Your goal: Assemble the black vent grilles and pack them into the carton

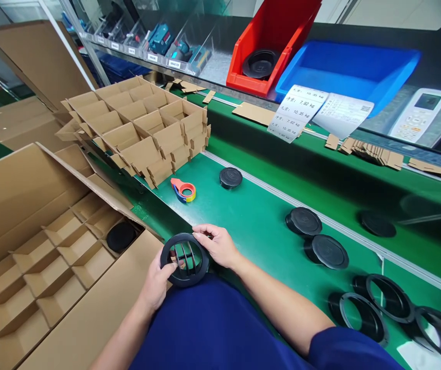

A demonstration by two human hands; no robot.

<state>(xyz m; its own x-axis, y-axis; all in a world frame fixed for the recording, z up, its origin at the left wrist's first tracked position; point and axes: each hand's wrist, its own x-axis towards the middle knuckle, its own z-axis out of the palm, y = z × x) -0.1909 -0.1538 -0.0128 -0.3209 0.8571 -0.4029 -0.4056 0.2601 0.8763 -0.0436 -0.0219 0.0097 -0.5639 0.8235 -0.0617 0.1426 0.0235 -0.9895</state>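
A black round vent grille (185, 259) with slats is held upright close to my body at the front edge of the green bench. My left hand (159, 283) grips its lower left rim, fingers curled behind it. Gripping the upper right rim is my right hand (218, 244), fingers closed over the edge. Just left of my hands stands an open cardboard box with dividers (56, 257). One cell of it holds a black round part (121, 236).
A stack of cardboard divider grids (139, 128) stands at the back left. A tape dispenser (183, 189) and a black cap (230, 177) lie mid-bench. Black lids (304, 221) and black rings (382, 295) lie to the right. A red bin (272, 46) and a blue tray (349, 69) sit behind.
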